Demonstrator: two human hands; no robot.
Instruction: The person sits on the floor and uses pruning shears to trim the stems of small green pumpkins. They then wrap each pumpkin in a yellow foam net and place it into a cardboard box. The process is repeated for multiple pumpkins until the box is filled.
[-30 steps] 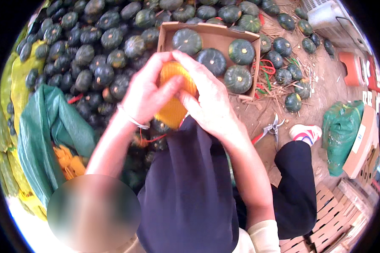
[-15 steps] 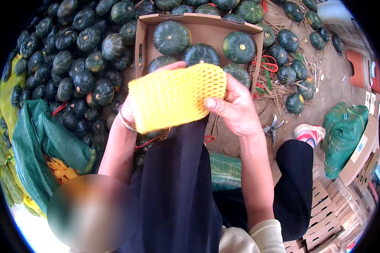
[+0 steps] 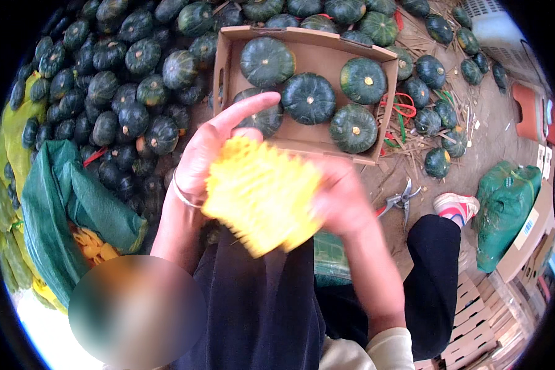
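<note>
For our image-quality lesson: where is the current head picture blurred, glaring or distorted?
Head view: right hand and yellow net motion-blurred, shears sharper; round patch lower left smeared out; white glare at lower-left rim; fisheye bending toward the rim, black corners.

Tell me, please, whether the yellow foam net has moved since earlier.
Yes; against the cardboard box, the yellow foam net has shifted lower in view.

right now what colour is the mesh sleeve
The mesh sleeve is bright yellow; see the head view.

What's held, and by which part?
A yellow foam net, at its right edge by the blurred right hand; the left hand touches its left side, grip unclear.
</note>
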